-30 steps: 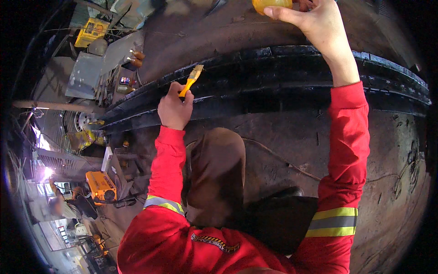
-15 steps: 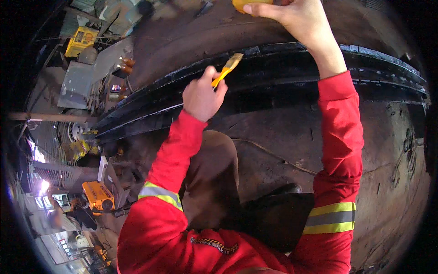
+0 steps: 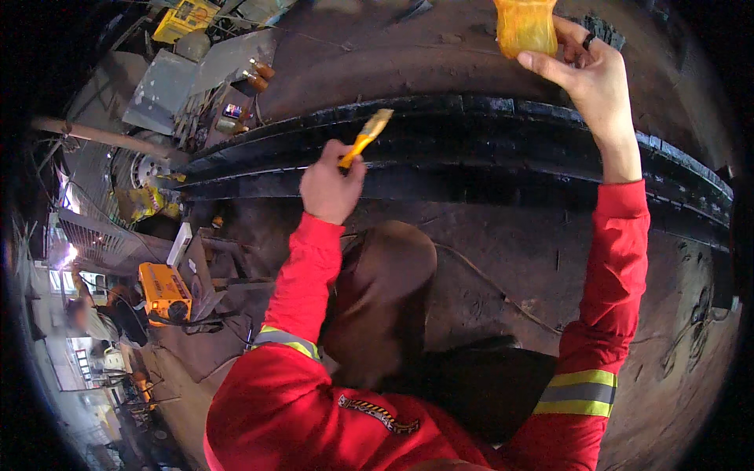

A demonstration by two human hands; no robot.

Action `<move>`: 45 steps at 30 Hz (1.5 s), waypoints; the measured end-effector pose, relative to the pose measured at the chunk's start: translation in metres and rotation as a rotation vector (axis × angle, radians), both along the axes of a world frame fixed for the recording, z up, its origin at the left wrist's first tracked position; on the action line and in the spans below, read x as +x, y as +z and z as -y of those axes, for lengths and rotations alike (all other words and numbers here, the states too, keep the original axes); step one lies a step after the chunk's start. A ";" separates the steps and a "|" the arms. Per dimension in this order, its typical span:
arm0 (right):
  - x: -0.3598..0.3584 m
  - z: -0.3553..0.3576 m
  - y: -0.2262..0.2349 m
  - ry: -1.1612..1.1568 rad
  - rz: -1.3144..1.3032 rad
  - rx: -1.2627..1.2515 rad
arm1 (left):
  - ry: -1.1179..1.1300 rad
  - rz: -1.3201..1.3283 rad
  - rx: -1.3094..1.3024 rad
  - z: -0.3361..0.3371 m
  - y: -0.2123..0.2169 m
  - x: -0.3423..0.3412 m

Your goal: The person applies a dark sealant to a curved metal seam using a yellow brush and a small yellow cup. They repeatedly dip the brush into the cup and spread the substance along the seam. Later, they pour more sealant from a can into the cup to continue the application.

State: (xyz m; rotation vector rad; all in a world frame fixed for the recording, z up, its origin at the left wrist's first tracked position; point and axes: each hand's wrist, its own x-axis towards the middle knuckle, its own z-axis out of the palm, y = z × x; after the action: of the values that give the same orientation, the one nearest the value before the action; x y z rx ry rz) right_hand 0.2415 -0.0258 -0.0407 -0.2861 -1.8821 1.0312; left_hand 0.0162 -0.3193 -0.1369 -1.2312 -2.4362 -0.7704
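A paintbrush with a yellow handle is gripped in my left hand, its pale bristles pointing up and to the right. The brush is over the long black metal beams that cross in front of me; I cannot tell whether the bristles touch them. Beyond the beams, my right hand is wrapped round a translucent yellow plastic container, which is cut off by the upper edge of the picture. A dark ring shows on one finger of that hand.
An orange machine with cables stands at the left, near a person beside a bright welding glow. Metal sheets, brown bottles and a yellow box lie at the upper left. A cable runs across the floor.
The view has shifted. My right hand and the yellow container appear lower and further right, so more of the container shows. My left hand with the paintbrush sits slightly lower and further left.
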 end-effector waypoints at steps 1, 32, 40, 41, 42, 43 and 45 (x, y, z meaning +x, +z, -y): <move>-0.002 0.002 -0.002 -0.005 0.042 -0.002 | 0.046 -0.010 -0.009 0.009 0.000 -0.009; -0.042 0.039 0.049 0.073 0.164 -0.325 | -0.454 1.643 1.141 0.069 0.156 -0.054; -0.135 0.114 0.284 0.107 0.290 -0.603 | 0.193 1.714 0.804 0.199 0.339 -0.048; -0.147 0.117 0.293 0.101 0.278 -0.625 | 0.186 1.655 0.766 0.216 0.355 -0.056; -0.178 0.129 0.325 0.092 0.298 -0.656 | 0.214 1.598 0.705 0.234 0.357 -0.059; -0.196 0.140 0.356 0.065 0.279 -0.716 | 0.231 1.645 0.740 0.254 0.379 -0.064; -0.226 0.161 0.403 -0.011 0.319 -0.762 | 0.325 1.679 0.740 0.284 0.403 -0.070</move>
State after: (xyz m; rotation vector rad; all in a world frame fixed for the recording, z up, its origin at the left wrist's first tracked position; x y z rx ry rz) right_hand 0.0154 -0.1871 0.3628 -0.9430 -1.6696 1.7483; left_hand -0.0536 -0.6033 0.2659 0.4341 -2.4299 -2.9604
